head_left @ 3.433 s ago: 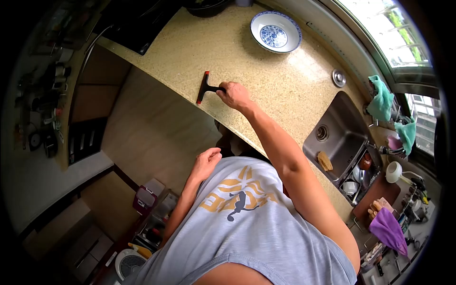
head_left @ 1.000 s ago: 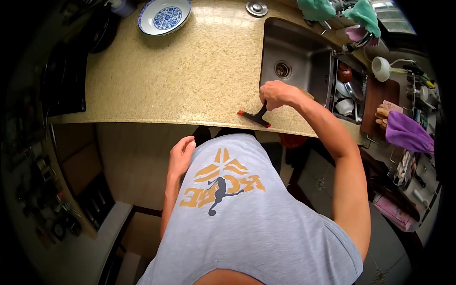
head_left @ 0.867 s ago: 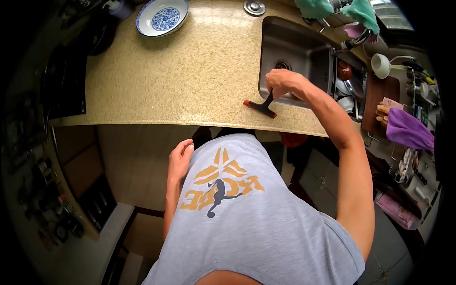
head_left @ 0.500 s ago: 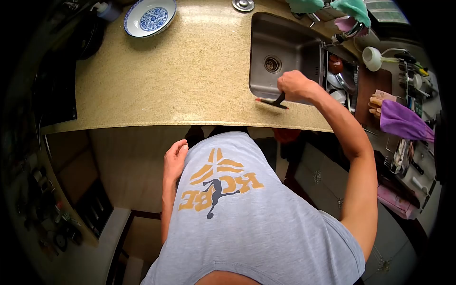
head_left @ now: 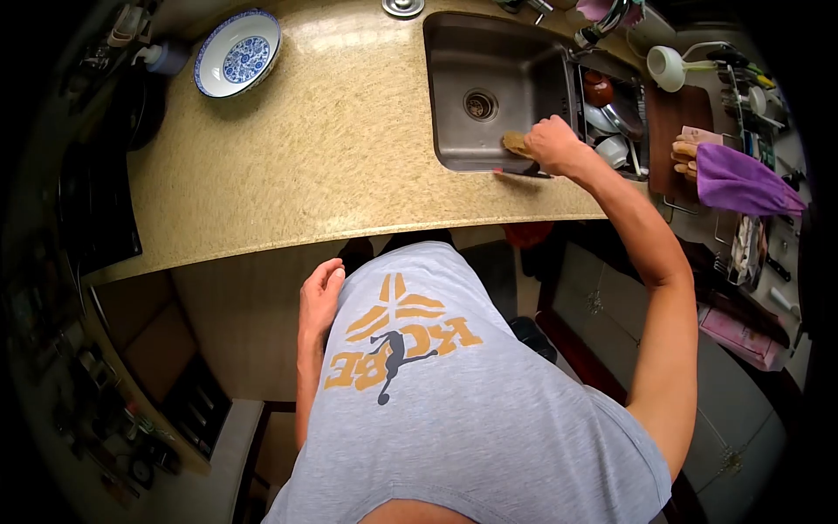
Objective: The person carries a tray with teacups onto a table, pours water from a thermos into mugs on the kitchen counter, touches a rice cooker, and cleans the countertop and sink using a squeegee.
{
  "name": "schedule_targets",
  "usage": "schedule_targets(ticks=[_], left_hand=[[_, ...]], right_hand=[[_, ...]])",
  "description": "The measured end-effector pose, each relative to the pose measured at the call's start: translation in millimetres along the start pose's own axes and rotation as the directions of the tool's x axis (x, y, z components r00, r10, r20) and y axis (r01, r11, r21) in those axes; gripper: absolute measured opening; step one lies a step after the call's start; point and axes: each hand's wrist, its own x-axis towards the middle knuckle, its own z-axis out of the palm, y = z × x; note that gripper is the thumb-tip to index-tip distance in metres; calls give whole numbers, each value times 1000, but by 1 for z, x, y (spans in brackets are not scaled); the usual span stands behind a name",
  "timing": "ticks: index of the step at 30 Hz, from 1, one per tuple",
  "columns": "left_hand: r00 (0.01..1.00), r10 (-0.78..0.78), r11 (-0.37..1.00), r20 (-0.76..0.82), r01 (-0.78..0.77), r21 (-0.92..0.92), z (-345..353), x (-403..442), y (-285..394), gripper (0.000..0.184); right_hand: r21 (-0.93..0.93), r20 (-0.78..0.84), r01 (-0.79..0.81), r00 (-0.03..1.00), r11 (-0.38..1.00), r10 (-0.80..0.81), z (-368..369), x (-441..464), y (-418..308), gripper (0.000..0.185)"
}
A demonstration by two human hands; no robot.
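My right hand [head_left: 555, 145] is closed on the handle of a black squeegee [head_left: 524, 173] with red tips, at the sink's near edge; much of the tool is hidden behind the hand. Just left of that hand, a tan sponge [head_left: 516, 143] lies in the steel sink [head_left: 454, 140]. My left hand [head_left: 322, 291] hangs beside the grey shirt, below the counter edge, touching no object that I can see. Its fingers are loosely curled and partly seen edge-on.
A blue and white bowl [head_left: 247, 59] stands on the stone counter [head_left: 332, 148] at the upper left. Right of the sink, dishes fill a rack [head_left: 637, 157] beside a brown board [head_left: 676, 113] and a purple cloth [head_left: 749, 181]. A black stove [head_left: 96, 201] is at the left.
My right hand has carried the squeegee from the counter's left part to its front edge by the sink, then up to the sink rim. The view has turned right. My left hand stays low.
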Motion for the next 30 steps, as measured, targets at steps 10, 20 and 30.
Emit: schedule_targets(ticks=[10, 20, 30], left_hand=[[998, 48, 997, 30, -49, 56, -1, 6, 9, 36], [999, 51, 996, -5, -51, 76, -3, -3, 16, 34], [-191, 976, -214, -100, -808, -548, -19, -188, 285, 18]], right_hand=[[-2, -159, -131, 979, 991, 129, 53, -13, 41, 9], [263, -344, -140, 911, 955, 228, 60, 17, 54, 10], [812, -460, 412, 888, 414, 19, -104, 90, -103, 40]])
